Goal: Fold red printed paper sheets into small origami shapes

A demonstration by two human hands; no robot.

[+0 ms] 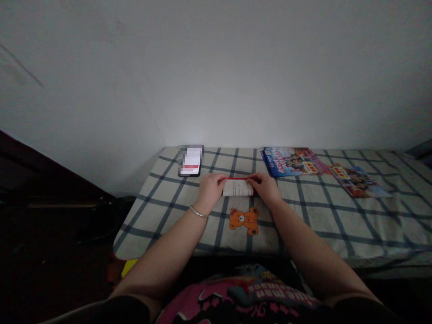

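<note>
A small book with a red cover edge and white printed pages (pixel 238 186) lies on the checked cloth (pixel 324 211) in front of me. My left hand (pixel 211 191), with a silver bangle on the wrist, is closed on the book's left end. My right hand (pixel 266 189) is closed on its right end. Both hands rest on the cloth, and the book's pages face me between them.
A lit phone (pixel 191 160) lies at the far left of the cloth near the white wall. Two colourful magazines (pixel 292 161) (pixel 357 181) lie to the right. An orange teddy-bear print (pixel 245 220) marks the cloth near me. Dark floor drops off at left.
</note>
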